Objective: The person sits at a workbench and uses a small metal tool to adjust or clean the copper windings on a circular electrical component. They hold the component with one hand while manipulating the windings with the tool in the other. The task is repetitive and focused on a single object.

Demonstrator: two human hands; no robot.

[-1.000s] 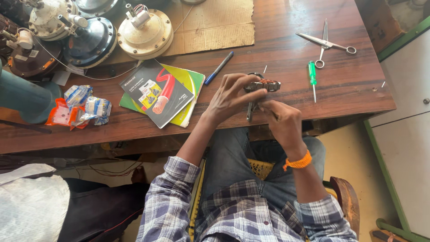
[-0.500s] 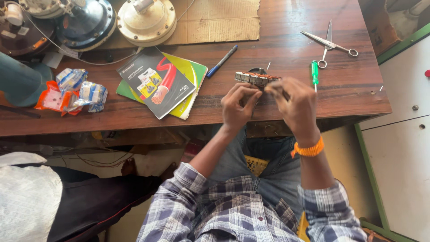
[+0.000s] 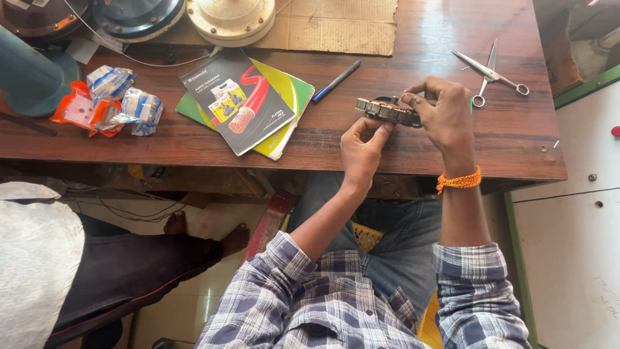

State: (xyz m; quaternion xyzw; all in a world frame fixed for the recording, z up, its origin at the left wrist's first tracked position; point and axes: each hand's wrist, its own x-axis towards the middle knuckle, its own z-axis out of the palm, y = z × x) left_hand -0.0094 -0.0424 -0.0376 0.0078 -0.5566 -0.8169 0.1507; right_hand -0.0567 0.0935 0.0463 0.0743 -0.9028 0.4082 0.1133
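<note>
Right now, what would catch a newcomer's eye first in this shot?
Both hands meet over the wooden table near its front edge: the left hand and right hand hold a small ridged metal part between them. Left of them lies a dark booklet on green ones; scissors lie at the right.

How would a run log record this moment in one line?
left hand | right hand | both holding small ringed metal part | above brown wooden table

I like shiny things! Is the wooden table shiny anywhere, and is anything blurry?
In the head view, daylight puts a pale sheen on the wooden table near the scissors. The left hand and right hand look sharp, holding a small ringed metal part. The picture's top edge cuts off the round motor housings.
</note>
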